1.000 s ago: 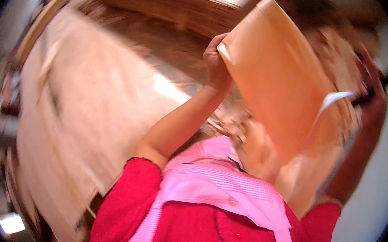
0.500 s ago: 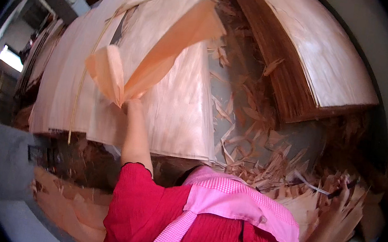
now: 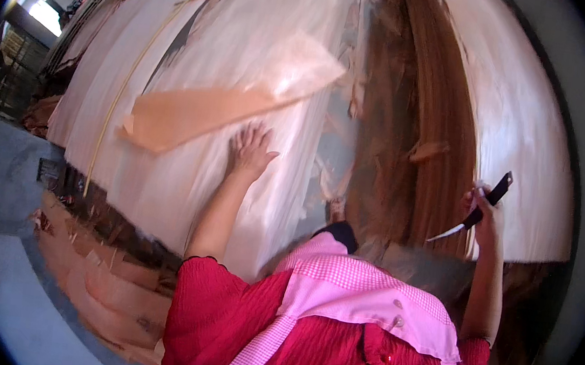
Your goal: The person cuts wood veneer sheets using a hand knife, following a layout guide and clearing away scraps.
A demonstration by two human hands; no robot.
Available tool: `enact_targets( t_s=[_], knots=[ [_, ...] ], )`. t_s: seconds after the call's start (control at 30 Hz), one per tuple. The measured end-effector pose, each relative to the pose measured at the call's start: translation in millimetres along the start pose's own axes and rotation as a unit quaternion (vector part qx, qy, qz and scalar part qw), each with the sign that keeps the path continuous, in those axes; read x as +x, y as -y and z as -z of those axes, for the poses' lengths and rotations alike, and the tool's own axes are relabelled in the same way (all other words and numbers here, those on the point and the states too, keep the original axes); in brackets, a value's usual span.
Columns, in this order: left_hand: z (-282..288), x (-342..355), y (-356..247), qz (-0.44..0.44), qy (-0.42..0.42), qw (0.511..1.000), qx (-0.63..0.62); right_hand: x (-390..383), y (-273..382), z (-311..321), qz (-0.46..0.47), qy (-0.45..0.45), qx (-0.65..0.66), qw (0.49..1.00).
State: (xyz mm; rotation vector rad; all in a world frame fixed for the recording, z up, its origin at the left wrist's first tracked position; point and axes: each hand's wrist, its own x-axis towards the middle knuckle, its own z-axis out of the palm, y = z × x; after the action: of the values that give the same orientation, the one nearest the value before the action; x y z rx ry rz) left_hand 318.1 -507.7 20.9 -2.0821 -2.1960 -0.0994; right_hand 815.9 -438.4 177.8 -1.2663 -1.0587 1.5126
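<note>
Upper left: bright window [image 3: 45, 15], overexposed; near it, background stack of thin wood sheets [image 3: 91, 22]. Left: long, narrow yellow strip [image 3: 119, 99], slightly curved. Lower left: heap of orange-brown veneer scraps [image 3: 103, 287], beside pale grey surface [image 3: 0, 260], floor or ledge unclear. Upper right: grey wall [image 3: 543, 31], plain.

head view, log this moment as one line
left hand: open, over pale stack | right hand: holds knife | orange sheet: over pale stack, near left hand
</note>
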Motion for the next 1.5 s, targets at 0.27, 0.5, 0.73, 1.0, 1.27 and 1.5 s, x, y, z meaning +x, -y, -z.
enact_targets(
  t_s=[0.27,0.5,0.73,1.0,1.27,1.5],
  knots=[
    [-28,135,25,0.246,-0.050,0.967,0.036,199,46,10,0.046,-0.007,-0.119,0.992],
    [-40,101,12,0.522,-0.126,0.833,0.132,439,73,11,0.067,0.013,-0.130,0.989],
    [-52,123,5,0.700,0.041,0.705,0.109,723,132,-172,0.101,0.135,-0.349,0.922],
    [-58,127,51,0.630,-0.439,0.625,-0.143,835,101,-450,0.304,0.593,-0.606,0.434],
    [-22,448,313,0.608,-0.143,0.779,-0.048,798,31,-554,0.324,0.619,-0.579,0.419],
    [-89,498,391,0.581,-0.132,0.803,0.038,858,42,-673,0.456,0.417,-0.509,0.599]
  ],
)
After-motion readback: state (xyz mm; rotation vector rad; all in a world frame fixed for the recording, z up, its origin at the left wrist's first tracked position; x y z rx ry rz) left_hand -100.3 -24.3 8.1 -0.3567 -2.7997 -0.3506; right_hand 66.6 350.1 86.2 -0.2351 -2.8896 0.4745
